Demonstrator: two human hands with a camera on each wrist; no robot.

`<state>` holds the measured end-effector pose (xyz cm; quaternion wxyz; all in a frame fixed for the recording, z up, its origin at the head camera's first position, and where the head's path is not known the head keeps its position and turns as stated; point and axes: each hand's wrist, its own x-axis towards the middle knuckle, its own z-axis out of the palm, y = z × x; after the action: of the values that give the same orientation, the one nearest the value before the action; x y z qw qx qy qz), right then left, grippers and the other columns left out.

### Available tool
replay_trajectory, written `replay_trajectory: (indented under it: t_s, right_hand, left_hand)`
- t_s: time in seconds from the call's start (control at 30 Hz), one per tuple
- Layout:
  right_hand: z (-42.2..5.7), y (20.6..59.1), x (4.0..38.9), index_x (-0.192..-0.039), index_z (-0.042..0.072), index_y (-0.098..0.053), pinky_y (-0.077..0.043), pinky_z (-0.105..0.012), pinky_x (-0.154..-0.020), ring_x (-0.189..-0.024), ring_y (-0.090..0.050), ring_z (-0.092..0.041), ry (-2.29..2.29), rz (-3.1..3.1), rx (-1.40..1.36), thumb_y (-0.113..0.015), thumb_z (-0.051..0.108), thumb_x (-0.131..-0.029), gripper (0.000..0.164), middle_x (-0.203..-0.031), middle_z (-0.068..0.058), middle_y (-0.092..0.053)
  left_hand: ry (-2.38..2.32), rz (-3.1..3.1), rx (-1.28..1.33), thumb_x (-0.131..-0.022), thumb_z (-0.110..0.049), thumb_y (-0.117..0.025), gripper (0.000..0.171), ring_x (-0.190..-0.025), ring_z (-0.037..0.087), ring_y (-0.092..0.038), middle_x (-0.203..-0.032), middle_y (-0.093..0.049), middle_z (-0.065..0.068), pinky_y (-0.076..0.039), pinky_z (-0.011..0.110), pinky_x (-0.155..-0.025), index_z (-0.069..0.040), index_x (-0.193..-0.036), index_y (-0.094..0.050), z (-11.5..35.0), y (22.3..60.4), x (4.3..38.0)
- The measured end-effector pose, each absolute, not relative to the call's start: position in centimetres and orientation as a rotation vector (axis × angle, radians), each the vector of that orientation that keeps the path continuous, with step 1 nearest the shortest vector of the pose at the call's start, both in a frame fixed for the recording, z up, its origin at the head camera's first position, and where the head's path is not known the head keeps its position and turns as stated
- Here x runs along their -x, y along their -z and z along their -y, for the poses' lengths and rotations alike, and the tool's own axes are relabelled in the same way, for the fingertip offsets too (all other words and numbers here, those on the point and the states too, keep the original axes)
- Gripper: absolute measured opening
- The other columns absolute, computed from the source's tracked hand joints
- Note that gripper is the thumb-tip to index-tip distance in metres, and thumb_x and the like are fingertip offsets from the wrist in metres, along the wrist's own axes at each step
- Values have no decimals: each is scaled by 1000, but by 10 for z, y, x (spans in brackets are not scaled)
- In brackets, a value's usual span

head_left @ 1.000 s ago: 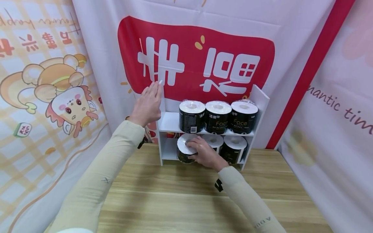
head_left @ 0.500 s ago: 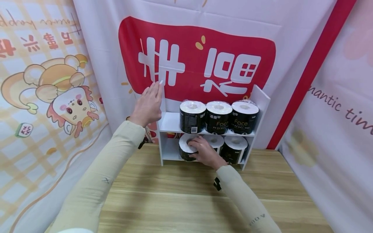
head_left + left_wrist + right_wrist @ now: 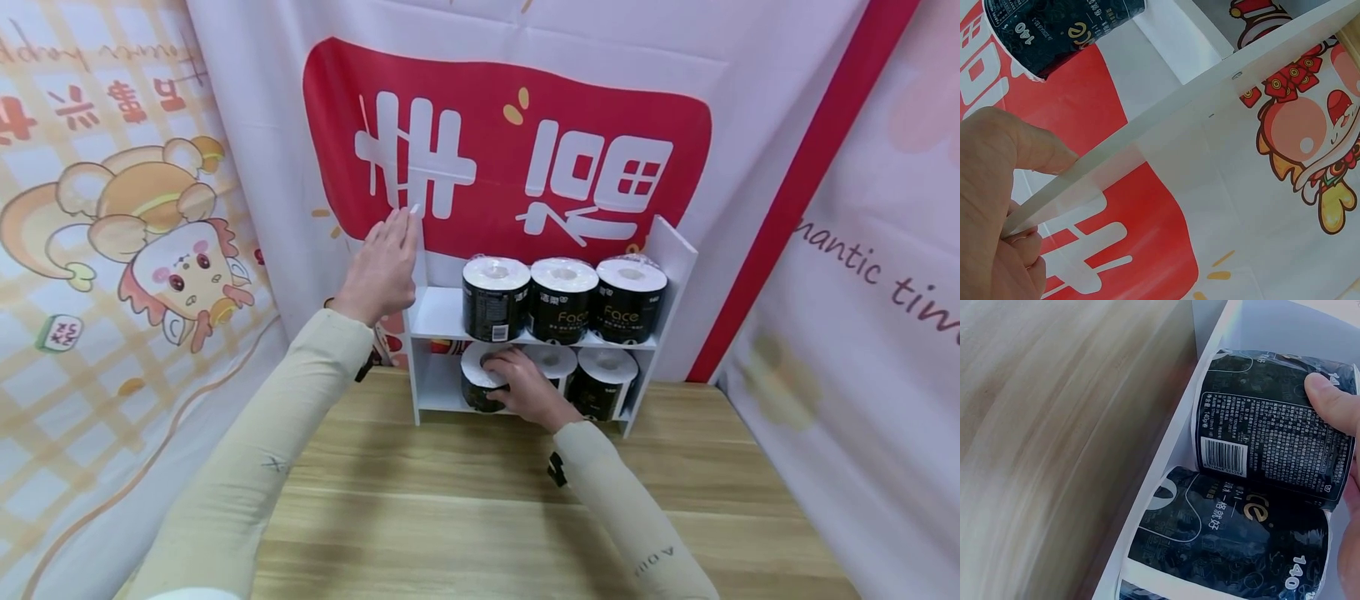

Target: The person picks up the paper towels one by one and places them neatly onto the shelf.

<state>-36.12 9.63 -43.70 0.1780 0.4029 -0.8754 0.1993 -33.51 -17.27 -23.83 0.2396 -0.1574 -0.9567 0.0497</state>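
My right hand [image 3: 528, 387] grips a black-wrapped toilet paper roll [image 3: 478, 393] at the left of the white shelf's [image 3: 437, 315] lower level. In the right wrist view the thumb [image 3: 1329, 400] presses on that roll's printed side, and its base sits on the lower board beside a neighbouring roll [image 3: 1229, 534]. My left hand [image 3: 381, 268] pinches the top of the shelf's left side panel [image 3: 1147, 125], thumb on the inner face, fingers on the outer. Beside the gripped roll stand two more rolls, the middle one [image 3: 553, 360] partly behind my right hand.
Three upright rolls [image 3: 562, 312] line the upper level, with bare board to their left. The shelf stands on a wood-grain table [image 3: 450, 500], close to a printed cloth backdrop [image 3: 585, 50]. More cloth hangs at the left and right.
My right hand has pushed the roll slightly back and to the right, into the lower level, during the first half second. Since then it has barely moved. The left hand stays on the panel.
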Motion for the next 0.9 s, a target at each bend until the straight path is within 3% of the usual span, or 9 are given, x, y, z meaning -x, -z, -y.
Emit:
replay_trajectory:
  t_s: [0.9]
  right_hand:
    - [-89, 436, 363, -141, 6, -66, -55, -44, -111, -137, -61, -32, -579, 2583, -1054, -80, 15, -94, 50, -146, -14, -65]
  left_hand:
    - [-151, 2607, 436, -83, -15, -81, 108, -164, 41, -20, -176, -20, 22, -22, 50, -134, 2, -167, -16, 175, 240, 336]
